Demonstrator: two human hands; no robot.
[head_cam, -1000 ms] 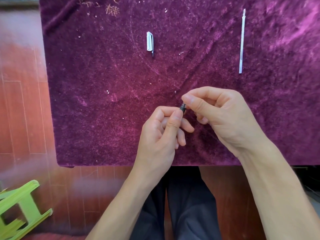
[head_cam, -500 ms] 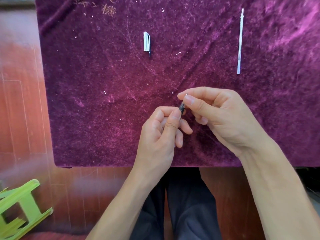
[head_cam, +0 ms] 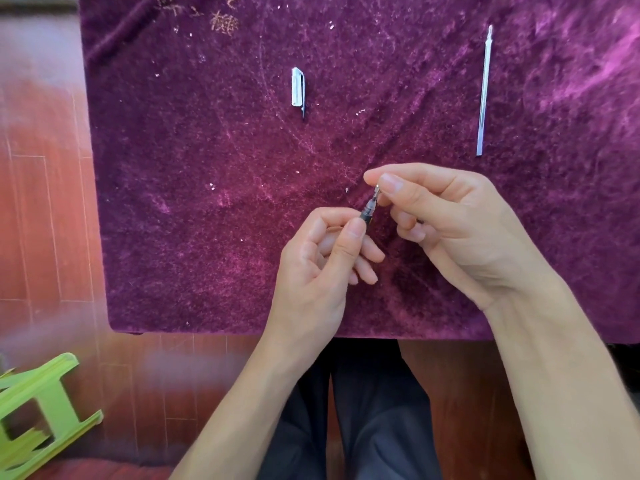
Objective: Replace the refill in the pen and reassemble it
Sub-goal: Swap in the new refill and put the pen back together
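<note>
My left hand [head_cam: 322, 258] is closed around the pen barrel [head_cam: 366, 215]. Only the barrel's dark front end sticks out above my thumb; the rest is hidden in the fist. My right hand [head_cam: 450, 230] pinches the pen's small metal tip [head_cam: 376, 189] between thumb and forefinger, just above that dark end. A white pen cap [head_cam: 297, 87] with a dark clip lies on the purple cloth [head_cam: 207, 202] at the upper middle. A long thin clear refill [head_cam: 483, 95] lies upright on the cloth at the upper right, apart from both hands.
The purple velvet cloth covers the table, and its near edge runs just above my lap. Reddish wooden floor shows on the left. A green plastic stool [head_cam: 38, 410] stands at the lower left. My dark trousers [head_cam: 363, 410] are below the table edge.
My right hand's fingers have drawn slightly up and away from the left thumb, so more of the dark front end and the metal tip now shows between the hands. The cap and refill lie unmoved.
</note>
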